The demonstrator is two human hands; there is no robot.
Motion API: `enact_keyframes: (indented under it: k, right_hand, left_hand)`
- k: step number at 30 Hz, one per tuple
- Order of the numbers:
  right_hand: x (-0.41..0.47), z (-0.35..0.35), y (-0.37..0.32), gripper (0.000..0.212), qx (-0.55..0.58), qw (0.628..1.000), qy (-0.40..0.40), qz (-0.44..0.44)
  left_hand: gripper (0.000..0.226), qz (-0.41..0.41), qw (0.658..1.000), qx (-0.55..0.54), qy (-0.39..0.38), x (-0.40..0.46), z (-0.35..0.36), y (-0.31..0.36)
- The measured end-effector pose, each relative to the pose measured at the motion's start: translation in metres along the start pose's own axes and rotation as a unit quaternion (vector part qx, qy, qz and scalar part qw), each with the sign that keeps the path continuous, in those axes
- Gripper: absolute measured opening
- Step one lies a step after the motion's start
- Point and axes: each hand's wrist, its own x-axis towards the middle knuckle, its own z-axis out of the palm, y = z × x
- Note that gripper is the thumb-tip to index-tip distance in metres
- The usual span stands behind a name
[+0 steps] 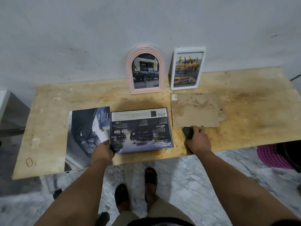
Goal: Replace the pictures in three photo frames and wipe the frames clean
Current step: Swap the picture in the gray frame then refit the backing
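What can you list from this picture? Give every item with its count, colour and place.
Arched frame: one, pink, leaning on the wall.
Rectangular frame: one, white, right of the pink one.
Brochure: one, dark blue, lying open mid-table.
Backing board: one, brown, flat on the table's right.
Rubber band: one, front left corner.
Table: one, pale wood.
Basket: one, pink, floor at right.
Dark object: one, black, in the right hand.
Left hand: on the brochure.
Right hand: grip closed on the dark object.

Two frames point(145, 70) lean behind the brochure point(141, 130), backing board point(196, 110) right.
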Motion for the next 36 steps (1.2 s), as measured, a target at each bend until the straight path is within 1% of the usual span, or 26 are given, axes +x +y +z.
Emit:
enact_keyframes:
  k: [3, 6, 10, 13, 15, 18, 19, 21, 24, 28, 32, 36]
  right_hand:
    - [-0.008, 0.002, 0.001, 0.047, -0.015, 1.000, 0.006, -0.007]
    - [-0.024, 0.011, 0.003, 0.047, 0.005, 1.000, 0.002, -0.011]
    - [-0.051, 0.028, 0.000, 0.046, 0.000, 1.000, -0.007, -0.016]
    - [-0.065, 0.039, -0.006, 0.046, -0.018, 1.000, -0.010, -0.014]
    - [-0.066, 0.040, -0.011, 0.050, -0.024, 1.000, -0.012, -0.005]
    - [-0.062, 0.035, -0.017, 0.064, -0.033, 0.999, -0.037, 0.008]
    - [-0.059, 0.034, -0.019, 0.065, -0.027, 0.999, -0.044, 0.012]
    - [-0.054, 0.030, -0.020, 0.059, -0.019, 0.999, -0.045, 0.016]
    - [-0.046, 0.020, -0.019, 0.045, -0.007, 1.000, -0.013, 0.017]
    - [-0.047, 0.004, -0.014, 0.036, -0.025, 0.999, 0.019, 0.010]
    - [-0.078, 0.021, -0.023, 0.031, -0.055, 0.998, -0.014, -0.036]
    - [-0.112, 0.061, -0.045, 0.036, 0.004, 0.997, -0.027, -0.072]
  left_hand:
    - [0.046, -0.003, 1.000, 0.007, -0.002, -0.002, 0.000, 0.000]
    - [0.055, 0.008, 0.999, 0.031, -0.008, -0.002, -0.001, -0.001]
    - [0.053, 0.047, 0.997, 0.054, -0.007, -0.001, -0.001, -0.006]
    - [0.049, 0.062, 0.997, 0.042, -0.003, 0.000, 0.000, -0.009]
    - [0.049, 0.068, 0.997, 0.044, -0.001, 0.000, 0.000, -0.010]
    - [0.050, 0.080, 0.996, 0.051, -0.001, 0.000, 0.000, -0.011]
    - [0.051, 0.082, 0.995, 0.054, -0.001, 0.001, 0.000, -0.012]
    - [0.050, 0.085, 0.995, 0.056, -0.003, 0.001, 0.000, -0.014]
    - [0.049, 0.084, 0.995, 0.048, -0.006, 0.002, 0.000, -0.015]
    - [0.056, 0.077, 0.997, 0.026, -0.008, 0.004, 0.001, -0.017]
    - [0.054, 0.078, 0.997, 0.023, -0.002, 0.005, 0.004, -0.018]
    - [0.054, 0.083, 0.996, 0.024, 0.001, 0.006, 0.005, -0.018]
